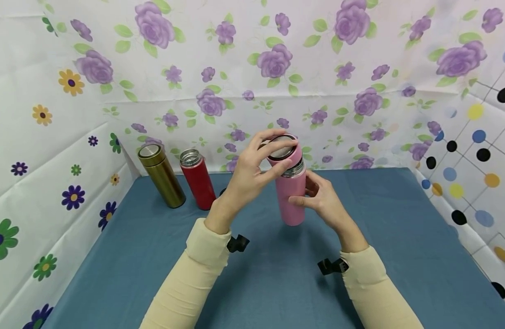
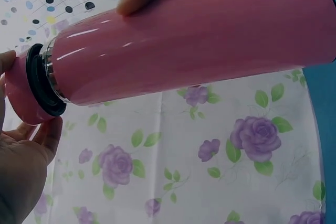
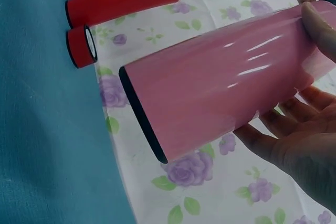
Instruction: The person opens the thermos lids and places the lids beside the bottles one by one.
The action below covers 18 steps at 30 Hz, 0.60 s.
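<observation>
A pink thermos bottle (image 1: 291, 201) is held upright over the table, tilted slightly, its silver threaded neck (image 1: 296, 170) exposed. My right hand (image 1: 327, 204) grips its body from the right, thumb in front. With thumb and fingers my left hand (image 1: 251, 163) holds the pink cap (image 2: 22, 88) at the bottle's mouth. The cap sits askew there, and its black inner rim (image 2: 43, 82) shows beside the neck in the left wrist view. The black base (image 3: 142, 116) of the bottle appears in the right wrist view.
To the left on the blue table (image 1: 113, 274) stand a capped gold thermos (image 1: 162, 178) and an uncapped red thermos (image 1: 199, 185). A red cap (image 3: 80, 47) lies near the red thermos, mostly hidden by my left arm in the head view. Flowered cloth (image 1: 244, 114) hangs behind.
</observation>
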Motion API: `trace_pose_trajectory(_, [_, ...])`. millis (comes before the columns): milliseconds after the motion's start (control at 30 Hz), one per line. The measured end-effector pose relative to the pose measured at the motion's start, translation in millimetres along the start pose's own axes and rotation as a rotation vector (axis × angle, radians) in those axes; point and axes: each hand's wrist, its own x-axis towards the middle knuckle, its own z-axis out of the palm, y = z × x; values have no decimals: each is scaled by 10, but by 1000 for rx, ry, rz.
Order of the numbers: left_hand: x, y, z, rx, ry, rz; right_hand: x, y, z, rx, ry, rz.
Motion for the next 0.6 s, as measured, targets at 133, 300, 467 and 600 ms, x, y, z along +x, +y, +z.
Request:
trace_pose_trajectory(133, [-9,-24,33,17,1,29,-10,-3,-27,12,18,-1])
trace_pose_trajectory(300, [-36,-58,48,39,17,35,-5,-3,-48,13,40,10])
trace_pose_trajectory(467, [-54,-85,77,37,67,4,-6,2,-85,9,55,20])
trace_pose_trajectory(600, [-65,-102,96,55,109,-23,-13,4,-113,-1,70,28])
